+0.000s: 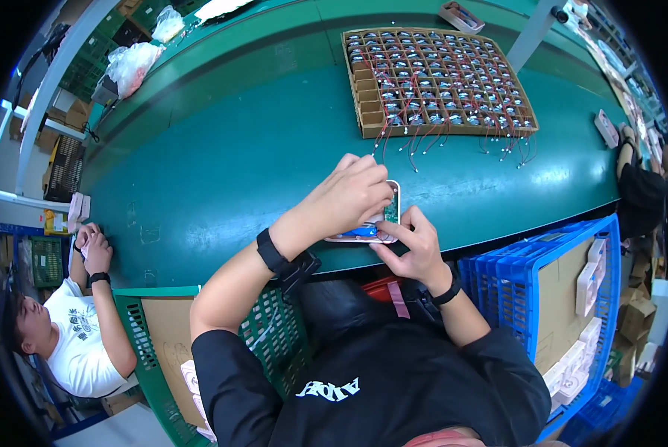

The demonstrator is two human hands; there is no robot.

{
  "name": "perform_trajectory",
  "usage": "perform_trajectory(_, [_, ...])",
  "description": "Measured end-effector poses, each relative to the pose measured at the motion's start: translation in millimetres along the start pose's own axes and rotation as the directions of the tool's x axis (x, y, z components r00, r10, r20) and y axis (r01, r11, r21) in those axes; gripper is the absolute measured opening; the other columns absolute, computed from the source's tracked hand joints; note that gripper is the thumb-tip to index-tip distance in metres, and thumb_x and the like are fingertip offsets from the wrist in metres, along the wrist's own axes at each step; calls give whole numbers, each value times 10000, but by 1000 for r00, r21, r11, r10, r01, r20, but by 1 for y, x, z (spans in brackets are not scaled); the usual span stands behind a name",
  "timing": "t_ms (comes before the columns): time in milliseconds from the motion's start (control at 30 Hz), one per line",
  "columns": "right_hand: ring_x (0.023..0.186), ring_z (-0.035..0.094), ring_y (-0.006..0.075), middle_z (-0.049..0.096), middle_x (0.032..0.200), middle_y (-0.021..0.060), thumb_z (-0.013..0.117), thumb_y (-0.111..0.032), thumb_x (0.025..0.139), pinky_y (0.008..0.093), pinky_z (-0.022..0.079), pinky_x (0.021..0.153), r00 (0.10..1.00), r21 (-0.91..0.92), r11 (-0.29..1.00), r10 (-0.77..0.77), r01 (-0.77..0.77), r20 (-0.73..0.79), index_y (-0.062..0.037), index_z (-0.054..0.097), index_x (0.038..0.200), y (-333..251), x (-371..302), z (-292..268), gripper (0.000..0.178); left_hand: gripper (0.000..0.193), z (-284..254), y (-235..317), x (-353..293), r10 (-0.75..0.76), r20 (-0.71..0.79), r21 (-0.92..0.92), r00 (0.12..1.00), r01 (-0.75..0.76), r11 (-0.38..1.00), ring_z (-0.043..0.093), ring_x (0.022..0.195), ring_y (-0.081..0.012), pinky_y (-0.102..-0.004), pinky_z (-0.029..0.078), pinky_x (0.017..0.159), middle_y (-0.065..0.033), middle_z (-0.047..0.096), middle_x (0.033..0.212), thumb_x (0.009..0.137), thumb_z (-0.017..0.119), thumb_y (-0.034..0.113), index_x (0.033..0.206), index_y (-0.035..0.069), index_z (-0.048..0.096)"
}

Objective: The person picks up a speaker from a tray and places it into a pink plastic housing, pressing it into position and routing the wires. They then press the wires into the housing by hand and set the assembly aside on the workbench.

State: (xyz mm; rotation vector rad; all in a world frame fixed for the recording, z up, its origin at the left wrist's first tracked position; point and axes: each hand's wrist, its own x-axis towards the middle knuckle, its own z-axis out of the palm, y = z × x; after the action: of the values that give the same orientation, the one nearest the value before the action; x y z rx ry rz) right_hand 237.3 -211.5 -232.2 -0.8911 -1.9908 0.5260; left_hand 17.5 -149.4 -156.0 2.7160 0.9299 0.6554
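A small pale plastic casing [398,195] lies on the green tabletop close to its front edge. Inside it a green circuit board [391,213] and a blue part [361,232], possibly a battery, are partly visible. My left hand [352,195] reaches over the casing from above, fingers bent and drawn together; whatever they pinch is hidden. At the near right corner, my right hand [417,247] grips the casing, with thumb and fingers at its edge. Much of the casing's left side is covered by my left hand.
Beyond my hands stands a divided cardboard tray [453,132] of round parts, red wires trailing over its front. A green crate [162,292] is at my left, a blue crate [536,276] with pale casings at my right. Far left, a co-worker's hands [95,252] hold something.
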Motion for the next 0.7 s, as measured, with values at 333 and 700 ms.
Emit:
perform_trajectory(333, [696, 548, 228, 531, 824, 81, 923, -168, 733, 357, 464, 606, 1000, 57, 998, -1, 1, -5, -81, 819, 1076, -1, 1, -1, 369, 118, 14, -4, -10, 105, 108, -63, 989, -99, 993, 570, 938, -233, -398, 419, 888, -22, 591, 934, 881, 781, 163, 984, 115, 749])
perform_trajectory(700, [700, 559, 225, 518, 829, 79, 919, -170, 739, 358, 469, 602, 999, 69, 997, -37, 38, -19, -85, 820, 1103, 2, 0, 0, 386, 166, 4, 3, -7, 114, 97, -15, 989, -113, 993, 557, 935, -233, -399, 410, 884, -9, 605, 961, 851, 792, 177, 1008, 139, 752])
